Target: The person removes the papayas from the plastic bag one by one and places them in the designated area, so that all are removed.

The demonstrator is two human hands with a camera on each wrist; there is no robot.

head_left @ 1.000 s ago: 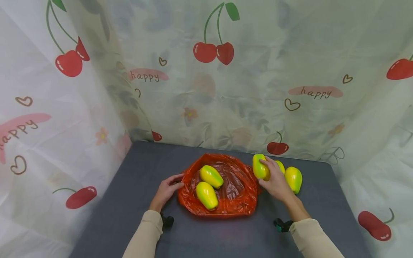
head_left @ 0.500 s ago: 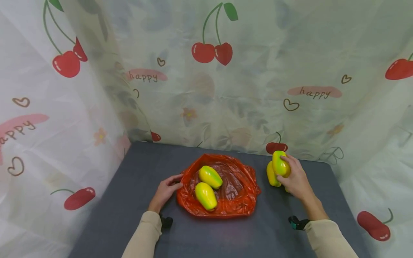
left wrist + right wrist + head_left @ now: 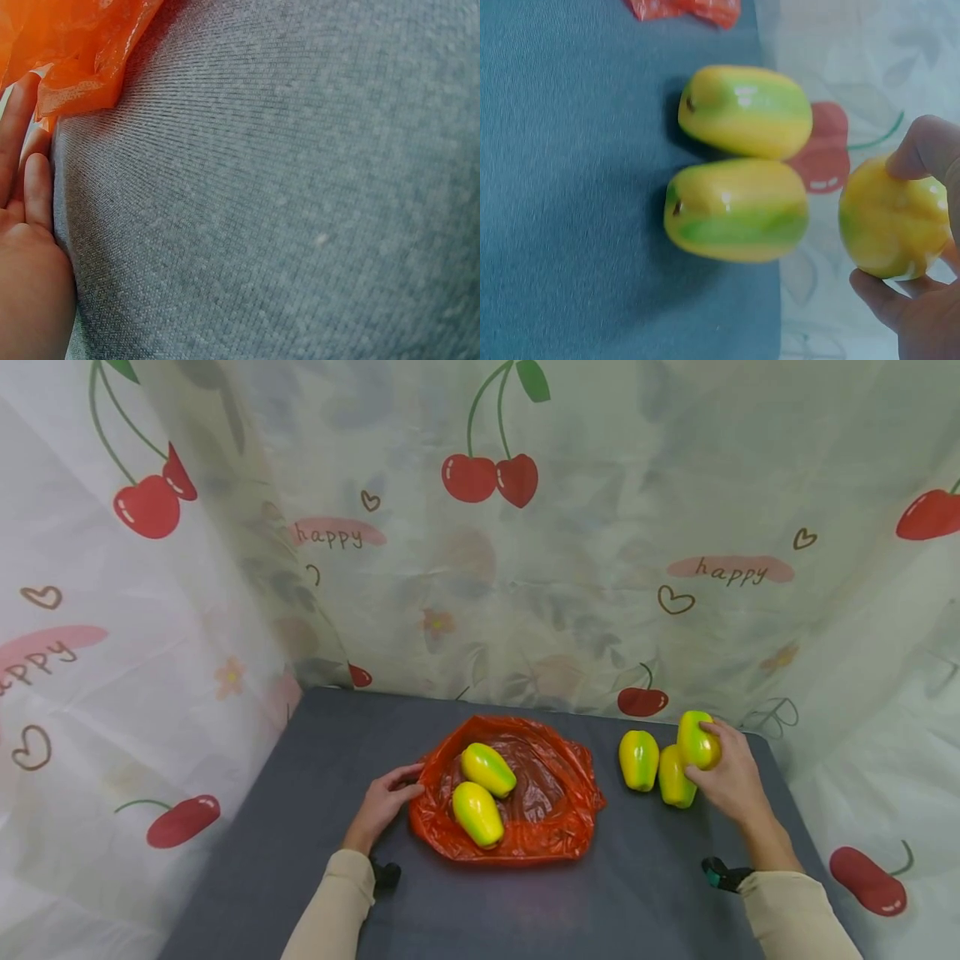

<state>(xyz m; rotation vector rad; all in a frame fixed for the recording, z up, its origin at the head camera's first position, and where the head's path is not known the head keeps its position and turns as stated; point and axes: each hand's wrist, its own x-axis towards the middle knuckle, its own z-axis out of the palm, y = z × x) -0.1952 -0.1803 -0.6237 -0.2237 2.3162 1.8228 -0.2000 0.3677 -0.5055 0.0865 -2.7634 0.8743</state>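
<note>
1. two glossy yellow-green oval fruits (image 3: 639, 762) sit near each other on the dark grey cloth-covered table (image 3: 525, 910), right of the crumpled red plastic bag (image 3: 517, 853); a bump could send them rolling.
2. the right hand (image 3: 731, 778) pinches a third yellow-green fruit (image 3: 693, 742) close to the right one; its slick skin might slip, or it might knock that neighbour.
3. the left hand (image 3: 378, 803), fingers loosely extended, touches the bag's left rim; a tug could shift two more yellow-green fruits (image 3: 478, 814) inside or collapse its mouth.
</note>
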